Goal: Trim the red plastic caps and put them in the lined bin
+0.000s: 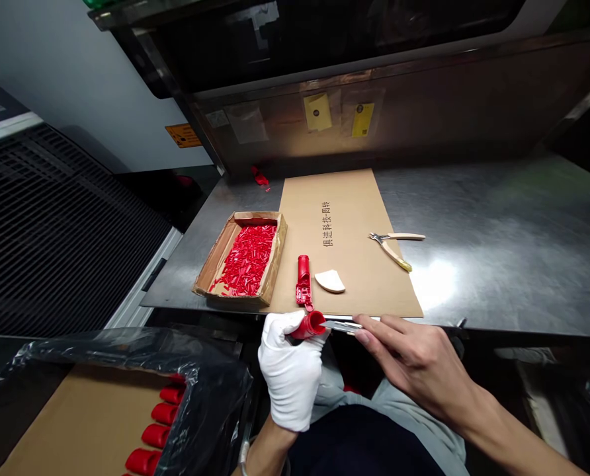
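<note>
In a white glove, my left hand (292, 377) is closed around a red plastic tube-shaped part (309, 325), its round open end turned to the right. My bare right hand (414, 357) pinches a utility knife (343, 326), whose blade tip meets the rim of that opening. Just beyond my left hand, a second red plastic part (303, 281) lies on the cardboard sheet (344, 198). Beside it rests a white fan-shaped piece (330, 281).
Cutting pliers (391, 246) lie at the sheet's right edge. A cardboard box (275, 264) of red scraps stands left. A red bit (260, 177) lies at the back of the metal table (478, 244). Lower left, a plastic-lined bin (215, 377) holds several red parts (155, 435).
</note>
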A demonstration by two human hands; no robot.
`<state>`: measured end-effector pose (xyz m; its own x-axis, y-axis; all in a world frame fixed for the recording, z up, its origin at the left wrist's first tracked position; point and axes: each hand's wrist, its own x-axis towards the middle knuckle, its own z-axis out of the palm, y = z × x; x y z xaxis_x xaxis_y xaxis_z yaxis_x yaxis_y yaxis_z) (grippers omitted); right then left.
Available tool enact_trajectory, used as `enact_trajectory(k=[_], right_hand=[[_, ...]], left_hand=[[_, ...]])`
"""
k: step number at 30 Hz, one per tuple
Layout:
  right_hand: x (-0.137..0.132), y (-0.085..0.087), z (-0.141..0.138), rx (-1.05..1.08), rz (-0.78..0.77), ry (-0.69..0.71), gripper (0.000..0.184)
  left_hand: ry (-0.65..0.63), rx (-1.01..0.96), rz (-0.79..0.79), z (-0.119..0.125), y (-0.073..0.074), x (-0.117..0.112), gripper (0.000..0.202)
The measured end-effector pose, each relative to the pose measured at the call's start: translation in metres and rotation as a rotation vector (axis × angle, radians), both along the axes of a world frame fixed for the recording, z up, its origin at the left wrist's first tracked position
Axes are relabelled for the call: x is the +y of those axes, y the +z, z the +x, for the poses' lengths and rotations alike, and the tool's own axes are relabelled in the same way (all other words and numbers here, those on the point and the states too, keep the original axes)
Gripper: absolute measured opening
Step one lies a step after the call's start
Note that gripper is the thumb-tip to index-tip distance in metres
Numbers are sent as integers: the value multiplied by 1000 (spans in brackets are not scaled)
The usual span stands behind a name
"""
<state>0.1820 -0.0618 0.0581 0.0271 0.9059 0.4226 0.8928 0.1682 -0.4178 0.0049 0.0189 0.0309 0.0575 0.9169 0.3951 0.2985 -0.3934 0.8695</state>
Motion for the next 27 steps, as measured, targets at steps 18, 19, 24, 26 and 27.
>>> enact_trajectory(k=[18, 19, 24, 26, 27], right_hand=[[9, 11, 4, 936, -638, 119, 50], [12, 14, 2, 969, -609, 91, 49], [31, 24, -30, 1195, -579, 172, 44], [36, 22, -32, 1343, -651, 229, 46], [37, 19, -29, 1399, -665, 222, 48]], left_hand=[[224, 143, 263, 5, 2, 5, 28], [221, 155, 269, 5, 2, 4, 28], [193, 196, 320, 8, -2, -1, 25], [202, 210, 389, 7, -3, 0, 26], [217, 218, 428, 6, -4, 2, 28]])
